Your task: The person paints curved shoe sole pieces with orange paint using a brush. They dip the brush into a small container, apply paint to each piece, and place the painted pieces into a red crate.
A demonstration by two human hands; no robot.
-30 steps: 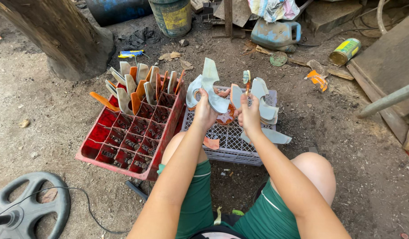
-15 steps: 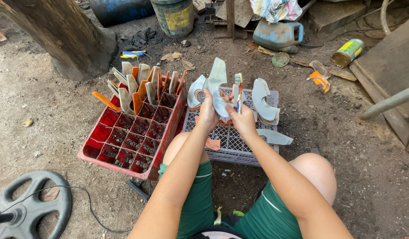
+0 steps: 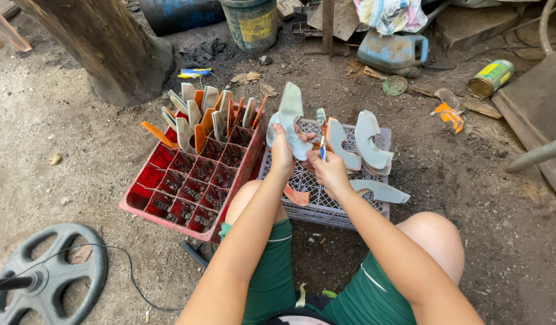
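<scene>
1. I see a pale grey curved blade-shaped piece (image 3: 289,120) held upright over the grey perforated plastic crate (image 3: 326,201), left hand (image 3: 282,153) fingers closed around its lower end.
2. My right hand (image 3: 329,170) fingers pinch a small brush (image 3: 321,129) against it.
3. Several similar grey pieces (image 3: 365,144) lie on that crate.
4. Just to the left, the red compartmented crate (image 3: 169,192) holds orange and grey pieces in its far rows; its near cells stand free of pieces, so I judge the work partway.

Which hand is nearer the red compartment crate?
Left. The left hand, holding a pale curved blade, is just past the red crate's right edge. The right hand, holding a small brush, is farther right over the grey crate.
</scene>
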